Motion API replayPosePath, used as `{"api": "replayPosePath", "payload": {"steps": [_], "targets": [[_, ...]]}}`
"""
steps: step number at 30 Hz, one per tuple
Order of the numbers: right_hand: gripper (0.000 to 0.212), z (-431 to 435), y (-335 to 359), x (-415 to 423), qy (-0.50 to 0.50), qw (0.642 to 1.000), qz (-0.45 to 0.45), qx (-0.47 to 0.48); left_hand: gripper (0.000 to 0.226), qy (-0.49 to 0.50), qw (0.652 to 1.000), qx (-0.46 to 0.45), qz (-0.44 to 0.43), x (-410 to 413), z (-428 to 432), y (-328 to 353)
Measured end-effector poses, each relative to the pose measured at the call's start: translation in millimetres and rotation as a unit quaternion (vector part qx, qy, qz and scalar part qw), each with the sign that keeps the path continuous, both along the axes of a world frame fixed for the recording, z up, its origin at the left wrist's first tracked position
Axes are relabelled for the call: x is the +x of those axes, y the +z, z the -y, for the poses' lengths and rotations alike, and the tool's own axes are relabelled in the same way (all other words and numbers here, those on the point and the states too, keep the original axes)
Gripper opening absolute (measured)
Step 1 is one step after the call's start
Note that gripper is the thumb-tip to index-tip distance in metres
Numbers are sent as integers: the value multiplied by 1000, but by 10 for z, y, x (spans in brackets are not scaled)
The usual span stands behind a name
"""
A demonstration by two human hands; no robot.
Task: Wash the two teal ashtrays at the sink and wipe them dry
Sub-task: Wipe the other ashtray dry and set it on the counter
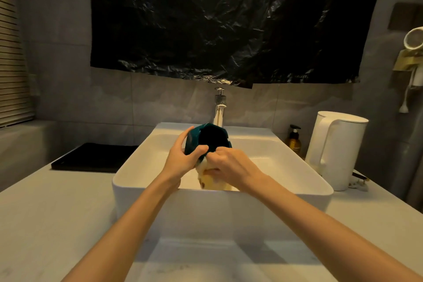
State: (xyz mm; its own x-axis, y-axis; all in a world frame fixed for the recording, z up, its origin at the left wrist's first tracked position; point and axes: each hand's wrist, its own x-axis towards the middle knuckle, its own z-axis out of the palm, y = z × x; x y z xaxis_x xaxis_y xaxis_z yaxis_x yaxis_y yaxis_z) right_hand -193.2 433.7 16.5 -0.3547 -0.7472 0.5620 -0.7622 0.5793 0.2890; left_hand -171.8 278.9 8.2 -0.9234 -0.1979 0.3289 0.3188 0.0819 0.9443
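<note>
**Teal ashtray (207,139) held over the white sink (142,167)**

Teal and dark inside, the ashtray is tipped up on its edge so that its hollow faces the person. It hangs in the air above the basin, just in front of the tap (219,107), and touches neither of them. Its rim is notched.

The left hand (183,160) grips the ashtray from the left side. Its fingers curl round the outer wall and its thumb lies across the near rim. The right hand (231,163) is closed round a pale yellow cloth (215,181), with its fingers bunched at the lower edge of the ashtray, where cloth and rim meet. The rest of the cloth hangs down below the hand into the basin. Both forearms reach in over the front wall of the sink.

The sink is a deep rectangular bowl standing on a pale desk (45,213). Whether water runs from the tap is not clear.

To the left of the sink a flat black tray (91,157) lies on the desk. To the right stands a white kettle (334,149), with an amber pump bottle (293,142) just behind it, by the wall. A crumpled black plastic sheet (229,18) covers the grey tiled wall above the tap. Slatted blinds (11,52) show at the far left edge.
</note>
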Motion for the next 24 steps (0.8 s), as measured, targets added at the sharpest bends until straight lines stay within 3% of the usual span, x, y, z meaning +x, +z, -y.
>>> {"api": "replayPosePath", "payload": {"steps": [3, 6, 8, 11, 15, 18, 24], "targets": [[17, 103, -116, 22, 46, 995, 42, -77, 46, 27, 999, 39, -14, -20, 55, -25], [24, -58, -13, -37, 39, 998, 38, 37, 53, 40, 998, 38, 8, -23, 87, -41], [31, -203, 98, -94, -2, 992, -28, 123, 53, 45, 998, 35, 19, -24, 46, -39], [23, -167, 134, -35, -52, 978, -60, 193, 52, 48, 998, 38, 18, -28, 12, -21], [19, 123, 23, 173, -60, 992, 82, 69, 50, 56, 998, 32, 19, -21, 50, -26], [15, 77, -35, 146, -5, 992, 128, 0, 50, 58, 998, 31, 13, -12, 70, -32], [29, -239, 208, -17, -60, 978, 11, 202, 50, 41, 998, 19, 31, -16, 22, -31]]}}
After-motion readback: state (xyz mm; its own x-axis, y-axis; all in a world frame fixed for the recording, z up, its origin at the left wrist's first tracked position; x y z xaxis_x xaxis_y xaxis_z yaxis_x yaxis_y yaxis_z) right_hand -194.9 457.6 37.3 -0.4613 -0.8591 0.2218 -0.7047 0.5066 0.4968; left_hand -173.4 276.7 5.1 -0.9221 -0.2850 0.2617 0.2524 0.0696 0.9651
